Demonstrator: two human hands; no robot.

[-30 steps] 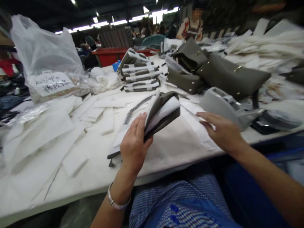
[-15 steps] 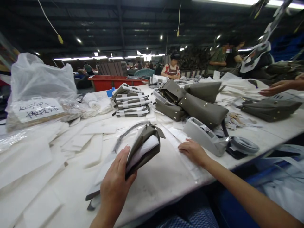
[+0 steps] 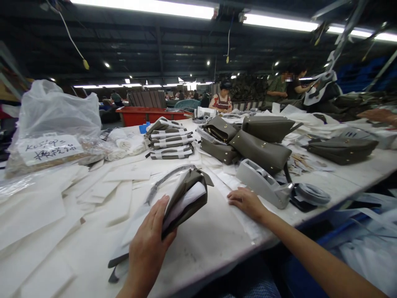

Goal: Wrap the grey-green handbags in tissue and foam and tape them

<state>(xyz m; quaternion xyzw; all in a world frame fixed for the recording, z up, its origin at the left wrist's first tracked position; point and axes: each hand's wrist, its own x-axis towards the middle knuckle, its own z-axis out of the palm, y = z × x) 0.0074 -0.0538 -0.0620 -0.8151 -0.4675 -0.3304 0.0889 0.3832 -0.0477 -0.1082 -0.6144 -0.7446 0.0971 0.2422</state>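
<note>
My left hand (image 3: 151, 236) grips an olive-grey handbag (image 3: 187, 207) by its side, thumb below and fingers over the near panel. The bag stands tilted with its mouth towards the right, and white stuffing (image 3: 189, 198) shows inside. A wrapped strap (image 3: 161, 181) arches behind it. To the right, my right hand (image 3: 246, 203) lies palm down on a strip of thin white plastic sleeves (image 3: 245, 225), its fingers stretched out. Just beyond that hand sits a grey tape dispenser (image 3: 263, 184).
Handbags (image 3: 263, 151) are heaped behind the dispenser, beside a stack of wrapped straps (image 3: 170, 142). White sheets (image 3: 34, 207) cover the table's left side, near a labelled plastic sack (image 3: 56, 116). A coiled strap (image 3: 313, 193) lies near the edge. A co-worker's hand (image 3: 380, 116) is at far right.
The view has tilted up slightly, showing more ceiling lights. My left hand keeps hold of the handbag, and my right hand stays on the sleeves. The co-worker's hand at right has shifted.
</note>
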